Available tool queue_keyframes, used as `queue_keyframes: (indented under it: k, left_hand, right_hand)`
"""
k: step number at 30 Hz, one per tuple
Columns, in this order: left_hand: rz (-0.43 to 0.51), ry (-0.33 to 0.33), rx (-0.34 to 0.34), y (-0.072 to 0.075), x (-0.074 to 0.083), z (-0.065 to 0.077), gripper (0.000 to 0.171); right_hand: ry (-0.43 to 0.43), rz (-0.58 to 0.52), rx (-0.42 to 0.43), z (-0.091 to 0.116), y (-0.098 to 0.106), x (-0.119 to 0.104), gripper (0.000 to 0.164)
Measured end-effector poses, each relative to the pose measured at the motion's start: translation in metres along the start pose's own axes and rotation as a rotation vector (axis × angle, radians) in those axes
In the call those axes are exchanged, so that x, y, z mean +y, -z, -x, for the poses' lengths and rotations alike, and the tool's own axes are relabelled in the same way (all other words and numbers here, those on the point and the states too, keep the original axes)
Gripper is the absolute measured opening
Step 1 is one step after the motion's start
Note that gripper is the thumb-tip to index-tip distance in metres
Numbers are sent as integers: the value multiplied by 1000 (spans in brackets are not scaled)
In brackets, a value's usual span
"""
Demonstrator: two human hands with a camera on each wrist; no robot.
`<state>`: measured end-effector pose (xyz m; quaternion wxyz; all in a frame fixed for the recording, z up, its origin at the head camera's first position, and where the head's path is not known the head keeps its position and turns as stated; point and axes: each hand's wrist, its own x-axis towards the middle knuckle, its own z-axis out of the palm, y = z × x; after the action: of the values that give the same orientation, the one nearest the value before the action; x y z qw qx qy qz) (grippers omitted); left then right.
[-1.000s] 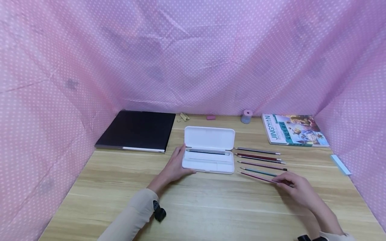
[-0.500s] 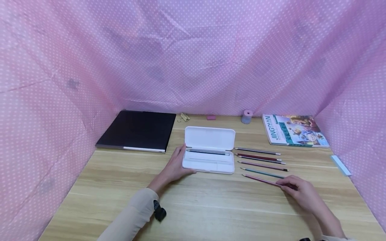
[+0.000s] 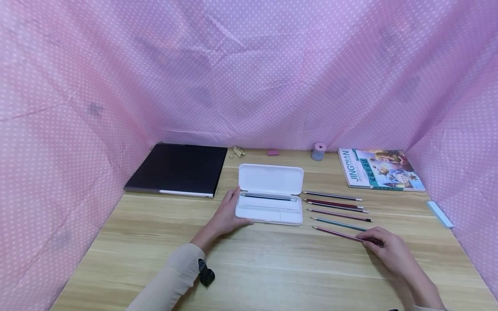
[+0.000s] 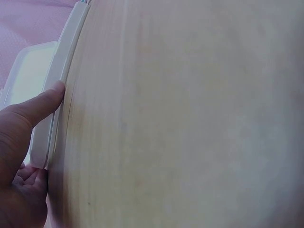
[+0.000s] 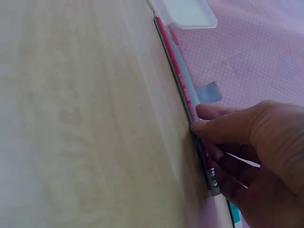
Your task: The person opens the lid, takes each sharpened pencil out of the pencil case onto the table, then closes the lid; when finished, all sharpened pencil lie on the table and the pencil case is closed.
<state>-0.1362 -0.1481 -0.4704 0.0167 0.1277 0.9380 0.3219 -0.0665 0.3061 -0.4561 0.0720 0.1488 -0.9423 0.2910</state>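
Note:
An open white pencil case [image 3: 249, 211] lies in the middle of the table, lid folded back, with one dark pencil [image 3: 268, 197] in its rear compartment. My left hand [image 3: 226, 216] holds the case's left end, thumb [image 4: 47, 102] against its front wall and fingers around the side. To the right, my right hand [image 3: 389, 248] pinches a red pencil [image 3: 336, 233] near its eraser end, between thumb and index finger; its sharpened tip points left. Just behind it lies a teal pencil [image 3: 338, 223], its right end beside my fingers. Several more pencils [image 3: 340, 215] lie behind in a loose row.
A black folder [image 3: 179, 168] lies at the back left. Along the rear edge are a binder clip [image 3: 238, 152], a pink eraser [image 3: 273, 153] and a small cylindrical pencil sharpener [image 3: 318, 152]. A magazine [image 3: 381, 169] and a light-blue bar [image 3: 440, 214] lie right. Pink cloth [image 3: 249, 77] surrounds the table.
My right hand has drawn the red pencil slightly right and toward me, apart from the teal one, then stayed nearly still. The left hand and the case have kept their place.

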Motion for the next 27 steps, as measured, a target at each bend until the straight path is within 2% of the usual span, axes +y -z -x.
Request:
queue_keyframes:
  k: [5, 11, 14, 18, 23, 27]
  left_hand:
    - [0, -8, -2, 0, 0, 0, 118]
    - [-3, -10, -3, 0, 0, 0, 119]
    - [-7, -6, -6, 0, 0, 0, 119]
    - [-5, 6, -12, 1, 1, 0, 119]
    - [-6, 9, -4, 0, 1, 1, 119]
    - [-7, 5, -2, 0, 0, 0, 119]
  right_hand:
    - [20, -18, 17, -7, 2, -12, 24]
    - [62, -43, 26, -30, -3, -35, 21]
    - [81, -62, -10, -44, -10, -46, 23]
    - [59, -114, -84, -59, -23, -63, 27]
    - [65, -230, -160, -75, -47, -85, 34]
    - [67, -267, -207, -86, -64, -101, 34]
